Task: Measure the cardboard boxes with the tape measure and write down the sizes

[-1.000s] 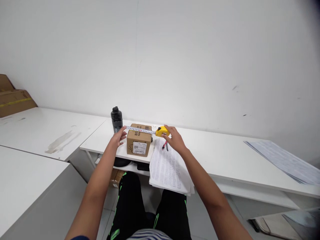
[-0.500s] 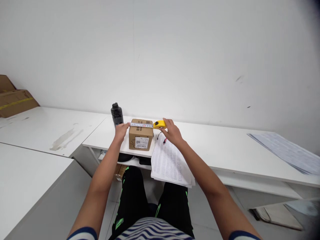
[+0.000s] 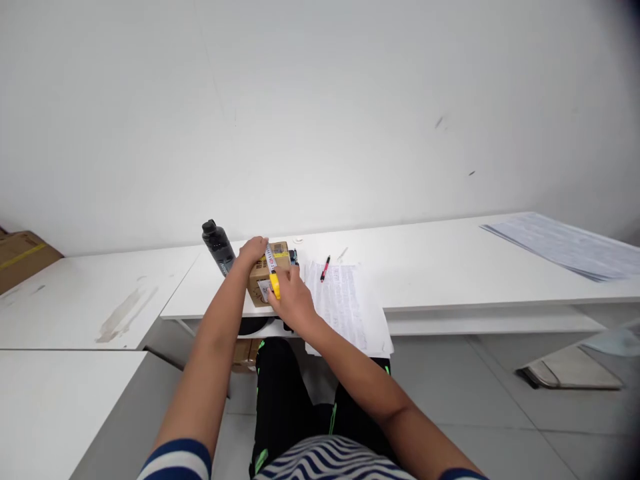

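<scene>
A small brown cardboard box (image 3: 281,252) with a white label on its front stands on the white table. Across its top, from the far edge to the near one, runs the white blade of a yellow tape measure (image 3: 275,285). My right hand (image 3: 295,300) is closed round the yellow case at the box's near edge. At the far edge, the fingers of my left hand (image 3: 254,251) pinch the blade's end; the fingertips are partly hidden. Left of the box, behind my left hand, a dark bottle (image 3: 218,245) stands upright.
Printed sheets (image 3: 345,310) lie right of the box and overhang the table's front edge. A red and black pen (image 3: 325,269) rests on them. More sheets (image 3: 565,247) lie at the far right. A carton (image 3: 30,257) sits at the far left. A shelf (image 3: 490,325) runs under the table.
The tape ran left to right over the box; now it runs front to back. My right hand came left and nearer with the case, my left hand moved to the far edge. The view tilted.
</scene>
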`<action>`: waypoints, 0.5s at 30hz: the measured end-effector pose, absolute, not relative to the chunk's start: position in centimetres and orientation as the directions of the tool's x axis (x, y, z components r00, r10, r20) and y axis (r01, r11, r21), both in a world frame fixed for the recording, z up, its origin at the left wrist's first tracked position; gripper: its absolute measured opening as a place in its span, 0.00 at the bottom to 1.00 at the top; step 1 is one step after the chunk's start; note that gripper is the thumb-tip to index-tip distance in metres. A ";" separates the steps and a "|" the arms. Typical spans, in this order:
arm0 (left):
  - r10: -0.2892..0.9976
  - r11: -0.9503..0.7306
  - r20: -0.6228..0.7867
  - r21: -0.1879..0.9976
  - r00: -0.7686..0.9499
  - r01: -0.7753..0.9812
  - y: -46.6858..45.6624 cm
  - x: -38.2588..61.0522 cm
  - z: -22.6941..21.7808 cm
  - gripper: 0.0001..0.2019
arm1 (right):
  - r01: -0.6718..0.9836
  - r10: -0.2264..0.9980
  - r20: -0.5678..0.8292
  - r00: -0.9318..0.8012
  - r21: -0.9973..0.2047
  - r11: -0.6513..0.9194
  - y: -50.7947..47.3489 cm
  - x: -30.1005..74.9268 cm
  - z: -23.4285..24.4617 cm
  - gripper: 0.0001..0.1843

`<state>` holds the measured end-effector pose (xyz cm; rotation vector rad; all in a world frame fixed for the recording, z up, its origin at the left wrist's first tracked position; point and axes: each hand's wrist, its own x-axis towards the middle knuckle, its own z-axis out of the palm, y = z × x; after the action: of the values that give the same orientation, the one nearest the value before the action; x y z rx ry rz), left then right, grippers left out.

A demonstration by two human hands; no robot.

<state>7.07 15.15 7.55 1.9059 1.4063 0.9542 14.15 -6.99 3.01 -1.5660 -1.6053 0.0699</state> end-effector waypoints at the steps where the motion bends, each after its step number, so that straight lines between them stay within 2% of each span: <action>1: 0.957 -0.281 0.181 0.766 0.225 0.579 15.4 7.0 7.2 0.13 | 0.799 0.855 0.500 0.133 -0.565 0.206 -6.8 14.2 3.1 0.29; 4: 0.937 -0.324 0.130 0.664 0.323 0.674 15.7 6.6 6.8 0.13 | 0.817 0.889 0.451 0.071 -0.538 0.208 -6.6 14.6 3.2 0.30; 7: 0.921 -0.364 0.110 0.582 0.374 0.727 15.6 6.4 7.0 0.13 | 0.815 0.902 0.424 0.085 -0.550 0.182 -6.8 14.8 3.6 0.30; 15: 0.917 -0.384 0.078 0.440 0.392 0.811 14.6 6.2 7.2 0.19 | 0.822 0.921 0.383 0.076 -0.546 0.159 -7.3 14.5 3.8 0.30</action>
<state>6.17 14.56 7.19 2.3240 1.5036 0.4449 14.53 -7.29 3.76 -1.6694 -1.7514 0.1825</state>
